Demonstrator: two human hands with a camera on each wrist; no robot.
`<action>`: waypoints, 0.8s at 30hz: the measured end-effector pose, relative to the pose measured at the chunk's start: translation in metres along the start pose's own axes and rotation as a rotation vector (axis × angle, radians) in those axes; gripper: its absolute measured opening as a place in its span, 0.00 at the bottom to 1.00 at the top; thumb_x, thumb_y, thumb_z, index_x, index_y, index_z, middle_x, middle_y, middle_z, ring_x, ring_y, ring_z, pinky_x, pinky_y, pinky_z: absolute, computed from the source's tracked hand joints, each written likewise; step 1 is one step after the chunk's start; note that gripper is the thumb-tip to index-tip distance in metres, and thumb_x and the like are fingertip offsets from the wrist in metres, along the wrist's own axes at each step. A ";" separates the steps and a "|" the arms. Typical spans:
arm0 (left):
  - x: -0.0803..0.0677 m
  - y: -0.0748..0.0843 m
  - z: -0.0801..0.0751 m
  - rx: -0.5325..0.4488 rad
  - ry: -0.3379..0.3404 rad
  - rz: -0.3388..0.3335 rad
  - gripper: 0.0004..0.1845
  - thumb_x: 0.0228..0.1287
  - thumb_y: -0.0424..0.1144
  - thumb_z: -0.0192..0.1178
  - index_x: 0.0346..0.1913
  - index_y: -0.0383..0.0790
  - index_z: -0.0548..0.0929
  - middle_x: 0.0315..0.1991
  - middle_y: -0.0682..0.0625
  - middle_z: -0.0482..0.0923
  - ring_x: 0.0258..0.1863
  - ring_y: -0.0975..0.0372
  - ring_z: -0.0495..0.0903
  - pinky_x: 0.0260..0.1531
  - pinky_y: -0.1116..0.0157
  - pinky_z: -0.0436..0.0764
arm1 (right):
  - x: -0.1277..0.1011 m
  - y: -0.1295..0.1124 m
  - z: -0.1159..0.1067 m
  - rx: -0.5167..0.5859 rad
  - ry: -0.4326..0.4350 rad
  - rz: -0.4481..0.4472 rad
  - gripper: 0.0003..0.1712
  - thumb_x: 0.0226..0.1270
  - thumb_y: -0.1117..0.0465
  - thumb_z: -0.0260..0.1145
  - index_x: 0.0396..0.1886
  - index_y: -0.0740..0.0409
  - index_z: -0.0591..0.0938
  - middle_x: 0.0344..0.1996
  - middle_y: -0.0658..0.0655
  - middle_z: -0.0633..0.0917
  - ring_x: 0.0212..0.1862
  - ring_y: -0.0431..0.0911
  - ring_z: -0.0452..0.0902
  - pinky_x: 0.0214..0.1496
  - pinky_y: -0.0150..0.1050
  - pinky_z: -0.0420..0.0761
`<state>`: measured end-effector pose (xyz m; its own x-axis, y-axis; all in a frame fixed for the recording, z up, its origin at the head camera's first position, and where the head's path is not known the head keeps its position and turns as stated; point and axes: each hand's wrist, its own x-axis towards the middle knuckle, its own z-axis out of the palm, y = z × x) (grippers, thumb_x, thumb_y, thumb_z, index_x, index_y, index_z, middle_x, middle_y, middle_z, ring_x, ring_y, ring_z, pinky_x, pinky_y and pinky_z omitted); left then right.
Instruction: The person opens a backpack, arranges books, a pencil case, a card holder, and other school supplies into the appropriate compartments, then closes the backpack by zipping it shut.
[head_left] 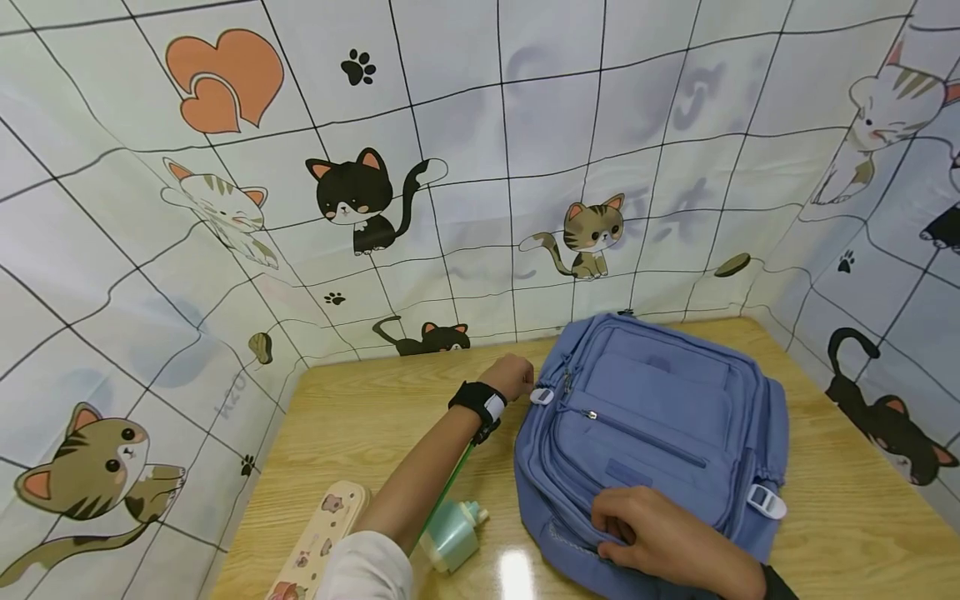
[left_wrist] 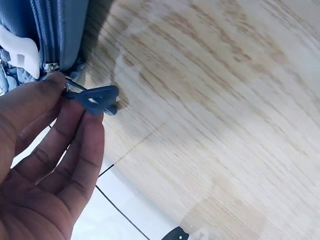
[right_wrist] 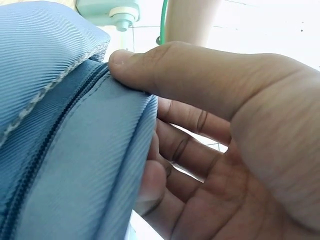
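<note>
A blue backpack (head_left: pixel 667 379) lies on the wooden table with its front pocket facing up. At its upper left side, my left hand (head_left: pixel 510 377) holds a zipper pull. The left wrist view shows the dark blue pull (left_wrist: pixel 102 97) between thumb and fingers, beside the zipper slider and a white buckle (left_wrist: pixel 21 50). Lower down, my right hand (head_left: pixel 660 529) pinches the backpack's edge. In the right wrist view, the thumb lies on top of a fabric strip next to the zipper teeth (right_wrist: pixel 55 132), with the fingers curled underneath.
A pale green bottle (head_left: pixel 452 533) with a green strap lies left of the backpack, by my left forearm. Further left is a cream pencil case (head_left: pixel 322 533) with small animal pictures. A cat-printed sheet (head_left: pixel 480 167) hangs behind the table (head_left: pixel 375 417) and at both sides.
</note>
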<state>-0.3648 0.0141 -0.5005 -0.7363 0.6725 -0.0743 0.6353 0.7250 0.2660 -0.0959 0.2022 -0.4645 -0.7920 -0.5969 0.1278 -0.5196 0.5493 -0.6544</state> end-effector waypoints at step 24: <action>-0.231 0.040 -0.034 -0.032 0.121 0.180 0.05 0.67 0.45 0.58 0.42 0.54 0.82 0.40 0.60 0.78 0.38 0.71 0.79 0.34 0.77 0.76 | 0.025 0.011 -0.028 -0.041 -0.125 0.093 0.09 0.63 0.44 0.63 0.35 0.42 0.79 0.25 0.37 0.77 0.26 0.28 0.70 0.26 0.28 0.72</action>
<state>-0.1771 -0.1170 -0.4402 -0.6355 0.7666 0.0921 0.7528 0.5886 0.2948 -0.1303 0.2093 -0.4477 -0.7926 -0.6092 -0.0272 -0.4608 0.6276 -0.6275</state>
